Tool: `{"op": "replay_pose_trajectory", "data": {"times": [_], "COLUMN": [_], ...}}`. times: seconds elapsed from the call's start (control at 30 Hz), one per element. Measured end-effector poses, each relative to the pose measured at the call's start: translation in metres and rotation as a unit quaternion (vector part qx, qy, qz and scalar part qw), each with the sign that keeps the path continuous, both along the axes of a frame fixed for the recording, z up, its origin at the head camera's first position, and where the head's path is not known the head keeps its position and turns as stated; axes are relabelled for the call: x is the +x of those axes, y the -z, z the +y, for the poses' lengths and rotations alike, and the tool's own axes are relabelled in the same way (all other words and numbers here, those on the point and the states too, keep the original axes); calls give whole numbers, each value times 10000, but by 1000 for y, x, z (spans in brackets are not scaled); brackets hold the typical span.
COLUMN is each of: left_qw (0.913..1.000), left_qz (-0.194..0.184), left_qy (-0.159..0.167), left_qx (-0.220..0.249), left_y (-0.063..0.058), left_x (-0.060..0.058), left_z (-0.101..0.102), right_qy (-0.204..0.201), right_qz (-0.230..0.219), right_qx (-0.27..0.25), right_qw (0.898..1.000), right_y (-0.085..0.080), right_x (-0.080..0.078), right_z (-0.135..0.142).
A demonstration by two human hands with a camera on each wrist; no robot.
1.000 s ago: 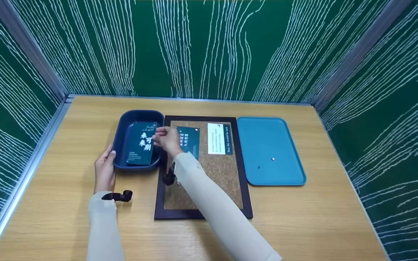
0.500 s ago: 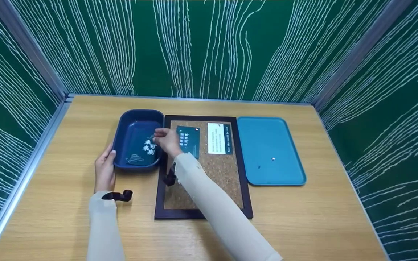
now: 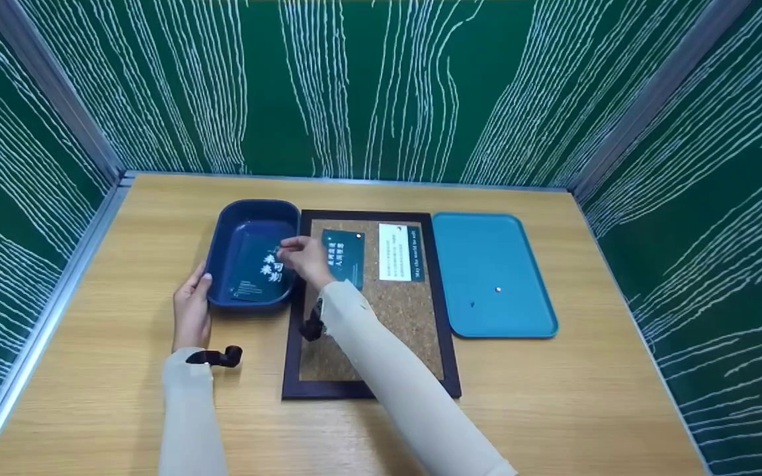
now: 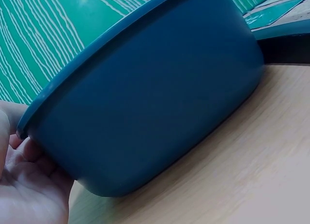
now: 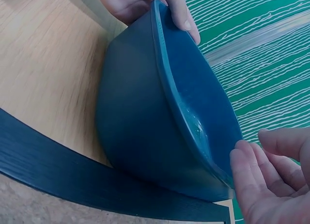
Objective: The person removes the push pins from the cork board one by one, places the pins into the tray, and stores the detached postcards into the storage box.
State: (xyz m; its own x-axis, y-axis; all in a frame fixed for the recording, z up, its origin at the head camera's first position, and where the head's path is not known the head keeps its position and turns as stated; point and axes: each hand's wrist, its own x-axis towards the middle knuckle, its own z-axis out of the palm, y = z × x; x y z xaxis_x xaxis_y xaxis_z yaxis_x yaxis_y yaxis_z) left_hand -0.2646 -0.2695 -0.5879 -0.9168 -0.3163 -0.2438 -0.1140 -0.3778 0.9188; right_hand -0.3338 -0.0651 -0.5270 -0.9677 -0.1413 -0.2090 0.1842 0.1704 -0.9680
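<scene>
A deep blue plastic bin [image 3: 249, 307] stands at the left of the wooden table. My left hand [image 3: 191, 304] grips its left side, thumb over the rim and fingers against the outer wall, as the left wrist view shows. A dark green card [image 3: 250, 272] with large white characters lies inside the bin. Above the bin's right rim is my right hand [image 3: 305, 259], palm and fingers also visible in the right wrist view; its fingers are loosely bent, with a gap to the thumb and nothing held.
A dark-framed corkboard [image 3: 414, 324] touches the bin's right side. Pinned on it are a green card [image 3: 353, 248] and a white-and-green card [image 3: 394, 252]. Right of it lies a light blue tray [image 3: 487, 244] with a white pushpin [image 3: 498, 289] and a small dark object [image 3: 472, 305].
The card was pinched upright-facing above the bin in my right hand; it has been let go and dropped into the bin. The left hand has stayed on the bin.
</scene>
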Motion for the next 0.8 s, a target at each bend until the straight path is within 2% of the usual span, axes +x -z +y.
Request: {"op": "replay_pose_trajectory", "data": {"times": [0.57,0.8], "left_qw": [9991,9974], "left_qz": [-277,-333], "left_qy": [84,68], "left_qx": [-326,-632], "left_y": [-2,-6], "left_x": [2,2], "left_z": [0,2], "right_qy": [136,279], "right_qz": [68,130], "right_qx": [-267,-433], "right_qw": [9995,9986], "right_y": [-1,-2], "right_x": [-1,-5], "right_z": [14,26]}}
